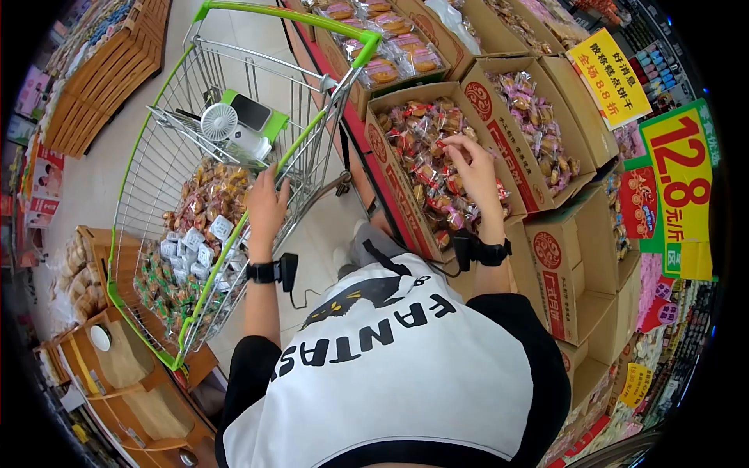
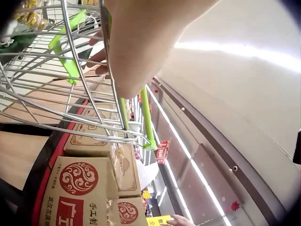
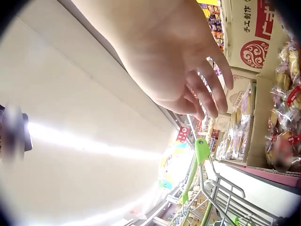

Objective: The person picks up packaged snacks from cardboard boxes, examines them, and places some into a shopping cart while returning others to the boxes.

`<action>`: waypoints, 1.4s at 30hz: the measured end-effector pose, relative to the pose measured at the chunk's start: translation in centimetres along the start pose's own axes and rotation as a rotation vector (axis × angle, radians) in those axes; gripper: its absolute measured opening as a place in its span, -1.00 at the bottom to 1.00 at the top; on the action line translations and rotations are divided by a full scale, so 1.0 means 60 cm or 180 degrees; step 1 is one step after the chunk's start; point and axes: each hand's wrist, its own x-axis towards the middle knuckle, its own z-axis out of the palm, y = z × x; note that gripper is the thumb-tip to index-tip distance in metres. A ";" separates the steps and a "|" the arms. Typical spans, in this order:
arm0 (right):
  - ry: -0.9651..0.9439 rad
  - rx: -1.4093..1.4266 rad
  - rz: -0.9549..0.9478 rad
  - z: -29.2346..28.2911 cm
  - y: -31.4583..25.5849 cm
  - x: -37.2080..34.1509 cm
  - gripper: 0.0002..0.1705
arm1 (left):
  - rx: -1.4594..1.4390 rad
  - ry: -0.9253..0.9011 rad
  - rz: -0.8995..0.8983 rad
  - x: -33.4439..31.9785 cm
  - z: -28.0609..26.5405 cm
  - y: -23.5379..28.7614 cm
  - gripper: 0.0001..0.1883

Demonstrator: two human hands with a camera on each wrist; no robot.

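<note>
My right hand is over a cardboard box of small clear-wrapped pastries with red print. In the right wrist view its fingers are loosely bent, with nothing visible between them. My left hand rests across the green side rail of a shopping cart. Its fingers reach inside the wire basket in the left wrist view. Inside the cart lie brown-wrapped snacks, white-wrapped ones and green-wrapped ones.
A small white fan and a phone sit near the cart's handle. More pastry boxes stand beside and beyond the red-printed packets. Price signs rise at the right. Wooden display racks line the left, across the tiled floor.
</note>
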 end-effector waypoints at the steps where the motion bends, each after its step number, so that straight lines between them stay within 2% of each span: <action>1: 0.0003 -0.0231 -0.0039 0.000 -0.003 -0.003 -0.84 | -0.0029 0.0033 -0.0081 0.008 0.007 0.003 -0.76; 2: 0.0004 -0.0463 -0.0073 -0.001 -0.003 -0.005 -0.85 | -0.0023 0.0030 -0.0083 0.009 0.015 0.001 -0.76; 4: 0.0059 -0.0561 -0.0021 -0.005 0.010 -0.008 -0.84 | 0.0563 0.0411 -0.0156 0.008 0.031 -0.001 -0.80; 10: 0.0289 -0.1196 0.0192 -0.034 0.030 -0.024 -0.81 | 0.0837 0.0135 -0.0465 0.006 0.038 -0.012 -0.80; 15: 0.0219 -0.1502 0.0498 -0.056 0.042 -0.037 -0.81 | 0.0924 0.0221 -0.0448 0.003 0.039 -0.004 -0.75; 18: 0.0032 -0.1596 0.0689 -0.060 0.058 -0.040 -0.79 | 0.0923 0.0195 -0.0520 0.002 0.033 0.003 -0.75; 20: -0.0309 -0.1801 0.0838 -0.060 0.067 -0.041 -0.79 | 0.0964 0.0079 -0.0610 0.001 0.032 0.003 -0.74; 21: -0.0303 -0.1803 0.0845 -0.060 0.077 -0.043 -0.79 | 0.0959 0.0074 -0.0604 0.001 0.033 0.001 -0.74; 23: -0.0733 -0.2308 0.0684 -0.059 0.101 -0.045 -0.76 | 0.1044 0.0073 -0.0590 -0.001 0.035 -0.004 -0.73; 32: -0.1332 -0.2379 0.1593 -0.061 0.142 -0.041 -0.80 | 0.1021 0.0213 -0.0476 -0.014 0.037 -0.014 -0.68; 33: -0.1336 -0.2377 0.1593 -0.063 0.156 -0.041 -0.80 | 0.1024 0.0211 -0.0477 -0.016 0.035 -0.013 -0.68; 35: -0.1784 -0.2039 0.1760 -0.060 0.193 -0.044 -0.77 | 0.0984 0.0152 -0.0518 -0.024 0.027 -0.010 -0.71; 39: -0.2005 -0.2076 0.1801 -0.044 0.203 -0.055 -0.75 | 0.1020 0.0245 -0.0467 -0.038 0.024 -0.010 -0.73; 42: -0.2206 -0.2143 0.1905 -0.040 0.206 -0.052 -0.82 | 0.0829 0.0425 -0.0357 -0.046 0.019 -0.006 -0.75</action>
